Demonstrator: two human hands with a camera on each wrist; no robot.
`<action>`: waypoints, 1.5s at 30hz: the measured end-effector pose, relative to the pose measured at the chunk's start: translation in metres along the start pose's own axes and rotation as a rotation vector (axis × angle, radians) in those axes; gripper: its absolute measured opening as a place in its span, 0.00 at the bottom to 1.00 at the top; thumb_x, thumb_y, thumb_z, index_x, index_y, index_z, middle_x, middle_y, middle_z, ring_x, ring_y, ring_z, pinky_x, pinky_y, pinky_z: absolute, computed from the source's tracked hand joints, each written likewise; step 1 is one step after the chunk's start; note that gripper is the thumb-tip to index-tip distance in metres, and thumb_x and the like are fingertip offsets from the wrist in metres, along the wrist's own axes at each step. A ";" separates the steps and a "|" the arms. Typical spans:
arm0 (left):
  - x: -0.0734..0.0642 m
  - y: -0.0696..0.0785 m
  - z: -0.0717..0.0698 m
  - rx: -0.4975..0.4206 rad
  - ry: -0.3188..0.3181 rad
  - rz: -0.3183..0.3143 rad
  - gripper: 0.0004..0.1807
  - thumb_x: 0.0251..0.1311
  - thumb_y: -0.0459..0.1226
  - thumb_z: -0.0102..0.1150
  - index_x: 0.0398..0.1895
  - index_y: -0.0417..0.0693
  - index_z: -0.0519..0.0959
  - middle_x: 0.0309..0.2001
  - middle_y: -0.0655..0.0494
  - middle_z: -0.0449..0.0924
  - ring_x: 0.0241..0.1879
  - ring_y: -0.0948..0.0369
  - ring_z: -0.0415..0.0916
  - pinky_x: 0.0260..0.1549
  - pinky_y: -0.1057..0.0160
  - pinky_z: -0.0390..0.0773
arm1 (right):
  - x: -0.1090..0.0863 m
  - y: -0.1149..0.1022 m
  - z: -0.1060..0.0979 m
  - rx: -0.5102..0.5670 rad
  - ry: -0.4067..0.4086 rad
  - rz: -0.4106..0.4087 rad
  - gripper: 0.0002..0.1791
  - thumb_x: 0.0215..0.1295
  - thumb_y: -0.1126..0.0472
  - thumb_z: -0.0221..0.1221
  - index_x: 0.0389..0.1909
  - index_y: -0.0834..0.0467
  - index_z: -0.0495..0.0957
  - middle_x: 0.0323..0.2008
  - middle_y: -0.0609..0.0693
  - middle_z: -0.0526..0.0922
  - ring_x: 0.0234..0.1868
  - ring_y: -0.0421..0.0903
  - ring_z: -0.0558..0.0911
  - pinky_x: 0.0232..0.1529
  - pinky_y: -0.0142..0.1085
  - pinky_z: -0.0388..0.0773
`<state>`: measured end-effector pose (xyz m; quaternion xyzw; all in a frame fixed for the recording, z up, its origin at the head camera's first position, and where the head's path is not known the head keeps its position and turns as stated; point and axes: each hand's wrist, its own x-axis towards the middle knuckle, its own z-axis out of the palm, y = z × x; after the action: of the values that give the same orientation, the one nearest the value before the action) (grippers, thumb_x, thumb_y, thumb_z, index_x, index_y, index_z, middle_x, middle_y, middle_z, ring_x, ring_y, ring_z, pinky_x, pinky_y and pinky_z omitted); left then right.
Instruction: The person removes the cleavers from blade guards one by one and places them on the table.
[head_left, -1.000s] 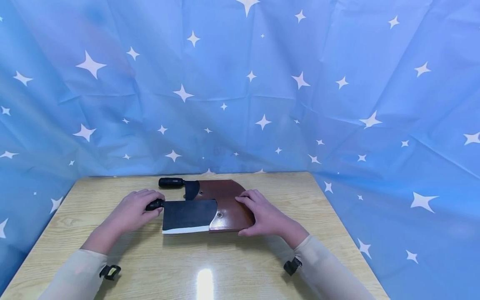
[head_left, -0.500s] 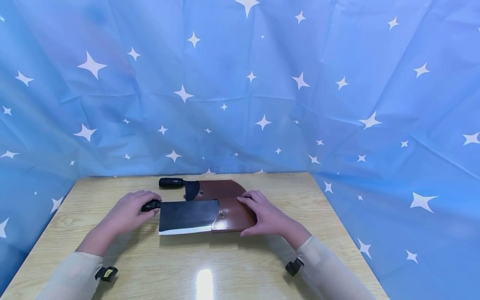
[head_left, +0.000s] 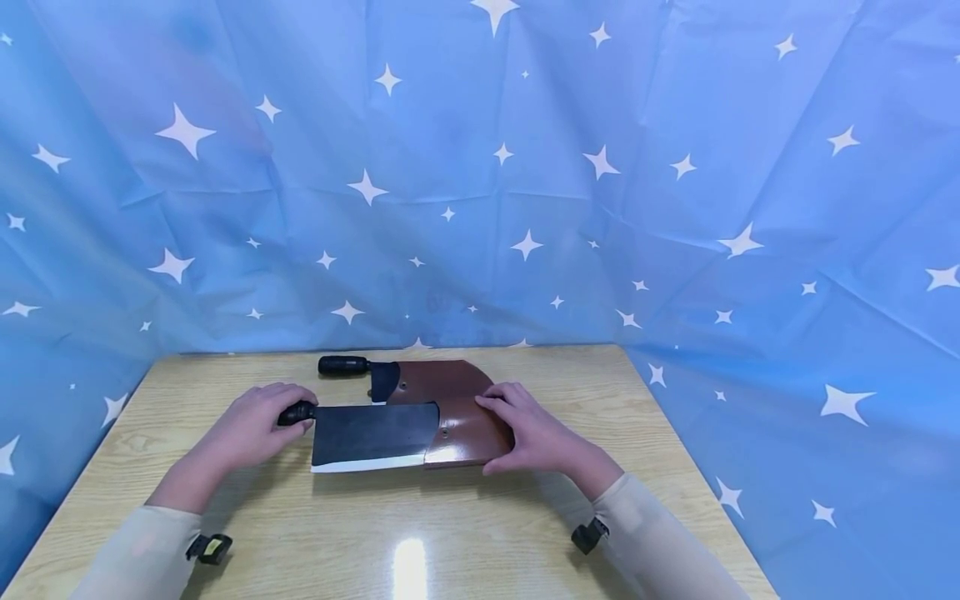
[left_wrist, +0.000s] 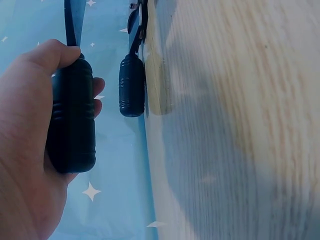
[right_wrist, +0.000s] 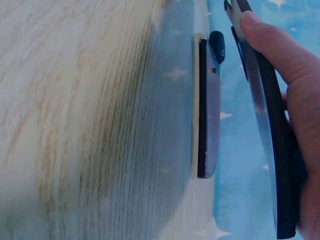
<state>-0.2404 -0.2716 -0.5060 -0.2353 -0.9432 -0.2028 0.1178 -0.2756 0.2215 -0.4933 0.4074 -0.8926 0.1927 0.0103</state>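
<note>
My left hand [head_left: 258,421] grips the black ribbed handle [left_wrist: 74,117] of a cleaver [head_left: 367,435], its dark blade and bright lower edge partly exposed. The blade's right end sits inside a brown leather sheath [head_left: 465,429]. At the sheath's far right my right hand [head_left: 536,437] holds it, thumb on the near side and fingers over the top; the right wrist view shows the sheath's dark edge [right_wrist: 275,150] in the grasp. Both are raised above the table. Behind them lies a second cleaver with a black handle [head_left: 342,366], its blade mostly in a brown sheath [head_left: 438,375], partly hidden.
The light wood table [head_left: 390,525] reaches to a blue curtain [head_left: 450,250] with white stars at the back and sides. The second sheathed cleaver rests near the table's back edge. A bright light reflection lies at the table's front.
My left hand has moved left and slightly nearer with the cleaver, so more blade shows out of the sheath. My right hand has shifted slightly right, still holding the sheath.
</note>
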 end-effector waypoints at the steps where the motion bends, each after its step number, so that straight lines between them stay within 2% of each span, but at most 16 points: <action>1: 0.000 0.000 0.000 -0.001 -0.001 -0.002 0.17 0.69 0.39 0.74 0.59 0.50 0.87 0.57 0.49 0.88 0.56 0.43 0.85 0.56 0.32 0.79 | 0.000 0.000 0.000 -0.002 0.002 -0.002 0.62 0.51 0.38 0.86 0.83 0.58 0.69 0.75 0.52 0.68 0.76 0.51 0.66 0.74 0.51 0.73; 9: -0.001 -0.002 -0.001 -0.003 -0.008 -0.017 0.17 0.69 0.40 0.75 0.59 0.52 0.87 0.59 0.48 0.88 0.57 0.42 0.85 0.56 0.32 0.80 | -0.003 0.003 0.001 0.006 0.000 0.005 0.62 0.53 0.34 0.83 0.83 0.58 0.69 0.75 0.50 0.68 0.75 0.49 0.67 0.73 0.49 0.74; 16: -0.005 -0.007 -0.003 -0.015 0.002 -0.018 0.17 0.68 0.38 0.75 0.59 0.52 0.87 0.58 0.48 0.88 0.54 0.41 0.86 0.53 0.33 0.82 | -0.004 0.003 0.001 0.000 -0.029 0.001 0.62 0.57 0.38 0.83 0.87 0.53 0.62 0.76 0.53 0.67 0.77 0.50 0.65 0.73 0.50 0.73; 33: -0.010 -0.019 -0.007 -0.002 0.016 -0.015 0.17 0.66 0.38 0.76 0.57 0.52 0.87 0.54 0.50 0.89 0.51 0.45 0.87 0.50 0.35 0.83 | -0.011 0.009 -0.003 0.012 -0.014 0.018 0.62 0.55 0.40 0.84 0.86 0.58 0.65 0.77 0.60 0.67 0.77 0.55 0.65 0.73 0.53 0.74; 45: -0.014 -0.024 -0.008 0.006 -0.017 -0.057 0.17 0.66 0.38 0.75 0.57 0.50 0.87 0.55 0.47 0.89 0.53 0.42 0.86 0.52 0.34 0.81 | -0.019 0.021 -0.007 0.009 -0.008 0.016 0.63 0.55 0.41 0.85 0.85 0.61 0.65 0.77 0.60 0.67 0.77 0.56 0.67 0.73 0.55 0.75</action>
<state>-0.2389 -0.3003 -0.5113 -0.2098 -0.9511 -0.2011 0.1049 -0.2788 0.2502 -0.4976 0.4010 -0.8951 0.1950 0.0035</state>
